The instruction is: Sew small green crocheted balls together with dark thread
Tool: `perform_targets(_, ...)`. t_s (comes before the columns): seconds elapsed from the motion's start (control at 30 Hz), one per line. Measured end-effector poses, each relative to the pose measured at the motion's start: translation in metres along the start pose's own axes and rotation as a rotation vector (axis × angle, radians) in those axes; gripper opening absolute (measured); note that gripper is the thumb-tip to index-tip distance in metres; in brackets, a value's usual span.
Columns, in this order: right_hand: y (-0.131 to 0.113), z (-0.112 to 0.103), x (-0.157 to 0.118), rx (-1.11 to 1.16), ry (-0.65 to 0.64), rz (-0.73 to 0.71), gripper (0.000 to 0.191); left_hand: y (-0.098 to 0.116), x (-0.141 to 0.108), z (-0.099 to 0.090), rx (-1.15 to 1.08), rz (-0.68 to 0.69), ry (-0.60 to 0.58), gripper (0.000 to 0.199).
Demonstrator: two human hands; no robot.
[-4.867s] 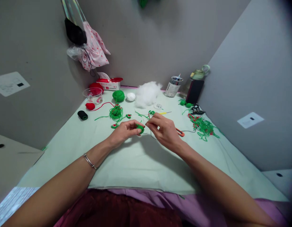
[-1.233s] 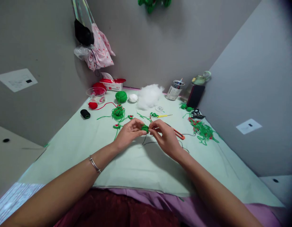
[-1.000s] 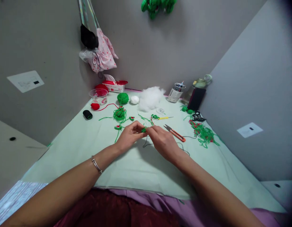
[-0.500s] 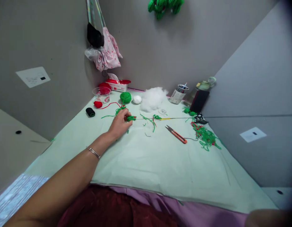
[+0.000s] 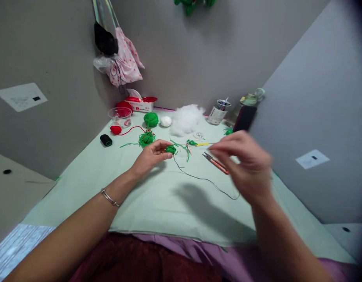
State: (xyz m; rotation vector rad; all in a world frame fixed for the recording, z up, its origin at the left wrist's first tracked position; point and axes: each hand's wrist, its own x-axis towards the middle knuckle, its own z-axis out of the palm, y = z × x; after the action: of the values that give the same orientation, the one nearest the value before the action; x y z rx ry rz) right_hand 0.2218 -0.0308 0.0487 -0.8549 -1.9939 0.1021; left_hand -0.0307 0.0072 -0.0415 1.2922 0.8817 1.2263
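My left hand (image 5: 153,156) pinches a small green crocheted piece (image 5: 170,149) above the middle of the table. A dark thread (image 5: 202,179) runs from this piece in a loose curve toward the right. My right hand (image 5: 245,166) is raised over the right side, blurred, with thumb and fingers pressed together; what they hold is too small to make out. Beneath and left of it lie orange-handled snips (image 5: 216,162). Green yarn scraps (image 5: 186,150) and a yellow-handled hook (image 5: 202,144) rest between the hands.
White stuffing (image 5: 186,119), a green yarn ball (image 5: 150,119), a tissue box (image 5: 141,105) and a pen cup (image 5: 218,112) stand along the back. A black spool (image 5: 106,140) and a clear tub (image 5: 120,117) are at left. A bottle (image 5: 249,100) stands back right.
My right hand has come into view over the right side. The thread, taut before, now hangs in a slack curve. My left hand has turned the green piece and shifted slightly right.
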Motion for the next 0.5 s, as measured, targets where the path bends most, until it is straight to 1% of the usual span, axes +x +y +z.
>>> perform_targets(0.03, 0.000, 0.014, -0.001, -0.031, -0.044, -0.035, 0.010, 0.000, -0.001, 0.001, -0.009, -0.008, -0.005, 0.035)
perform_targets(0.1, 0.003, 0.038, -0.005, -0.116, -0.073, -0.092, 0.012, 0.000, -0.002, 0.003, -0.021, -0.023, -0.014, 0.036)
perform_targets(0.13, 0.005, 0.048, -0.007, -0.161, -0.087, -0.116, 0.014, 0.000, -0.002, 0.004, -0.023, -0.028, -0.020, 0.036)
perform_targets(0.2, 0.010, 0.059, -0.012, -0.234, -0.100, -0.149, 0.015, -0.001, -0.003, 0.006, -0.021, -0.031, -0.032, 0.035)
perform_targets(0.33, 0.015, 0.061, -0.017, -0.290, -0.134, -0.145, 0.017, -0.001, -0.004, 0.006, -0.010, -0.033, -0.057, 0.034)
perform_targets(0.5, 0.015, 0.062, -0.019, -0.296, -0.167, -0.138, 0.019, -0.001, -0.005, 0.005, 0.006, -0.026, -0.074, 0.034)
